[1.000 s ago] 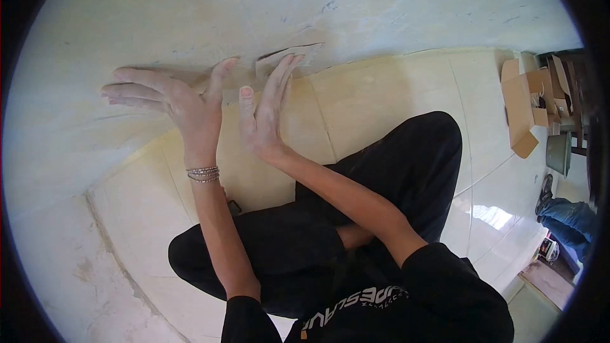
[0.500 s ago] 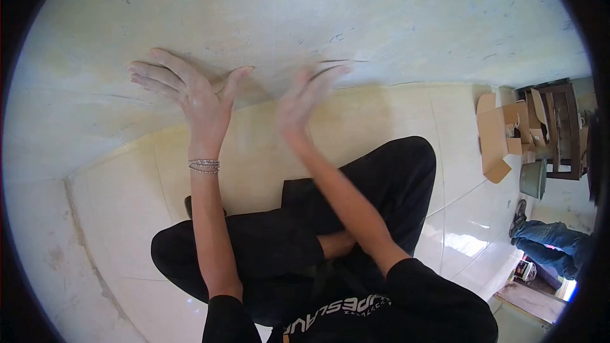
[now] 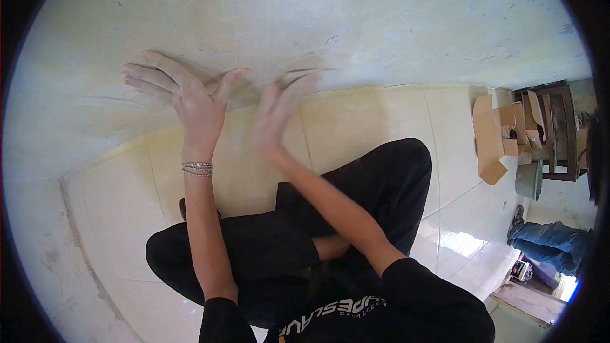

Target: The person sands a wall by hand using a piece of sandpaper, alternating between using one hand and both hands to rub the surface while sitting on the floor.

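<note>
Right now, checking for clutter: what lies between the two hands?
Nothing loose: the head view shows only bare wall and floor tile between the left hand and the blurred right hand.

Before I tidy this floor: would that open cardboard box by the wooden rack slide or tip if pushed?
The cardboard box would probably slide readily, since the tiled floor looks glossy. Its open flaps look thin, so they would likely bend if pushed there. Its contents are too small to make out, so its weight is uncertain.

Right hand (image 3: 276, 117) perhaps against wall (image 3: 381, 13)
</note>
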Tool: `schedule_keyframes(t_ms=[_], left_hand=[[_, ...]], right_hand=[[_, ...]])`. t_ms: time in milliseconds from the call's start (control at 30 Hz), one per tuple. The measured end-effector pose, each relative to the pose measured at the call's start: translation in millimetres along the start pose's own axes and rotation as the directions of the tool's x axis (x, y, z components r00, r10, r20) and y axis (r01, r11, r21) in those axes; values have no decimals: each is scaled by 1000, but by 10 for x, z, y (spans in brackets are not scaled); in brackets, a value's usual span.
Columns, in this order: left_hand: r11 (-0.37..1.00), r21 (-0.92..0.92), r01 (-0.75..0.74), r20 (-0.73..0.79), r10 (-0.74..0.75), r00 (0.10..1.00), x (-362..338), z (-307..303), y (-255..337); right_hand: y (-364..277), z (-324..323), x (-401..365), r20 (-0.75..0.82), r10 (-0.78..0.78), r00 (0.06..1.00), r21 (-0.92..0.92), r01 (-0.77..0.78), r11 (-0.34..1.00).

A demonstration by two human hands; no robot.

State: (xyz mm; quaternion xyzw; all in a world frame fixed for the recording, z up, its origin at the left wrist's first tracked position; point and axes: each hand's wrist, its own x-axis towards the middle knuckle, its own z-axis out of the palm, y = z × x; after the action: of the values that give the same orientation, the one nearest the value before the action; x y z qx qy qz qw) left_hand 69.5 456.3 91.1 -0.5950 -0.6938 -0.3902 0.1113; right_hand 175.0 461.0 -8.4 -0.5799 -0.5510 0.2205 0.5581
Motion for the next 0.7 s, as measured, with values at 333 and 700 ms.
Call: schedule_keyframes(t_ms=[333, 700], left_hand=[[1000, -5, -24, -9, 24, 1000, -25, 3, -40], [999, -17, -31, -9, 31, 999, -25, 10, -9]], right_hand=[[45, -233, 437, -187, 133, 973, 172, -101, 980], [-190, 2, -274, 214, -108, 971, 120, 84, 989]])
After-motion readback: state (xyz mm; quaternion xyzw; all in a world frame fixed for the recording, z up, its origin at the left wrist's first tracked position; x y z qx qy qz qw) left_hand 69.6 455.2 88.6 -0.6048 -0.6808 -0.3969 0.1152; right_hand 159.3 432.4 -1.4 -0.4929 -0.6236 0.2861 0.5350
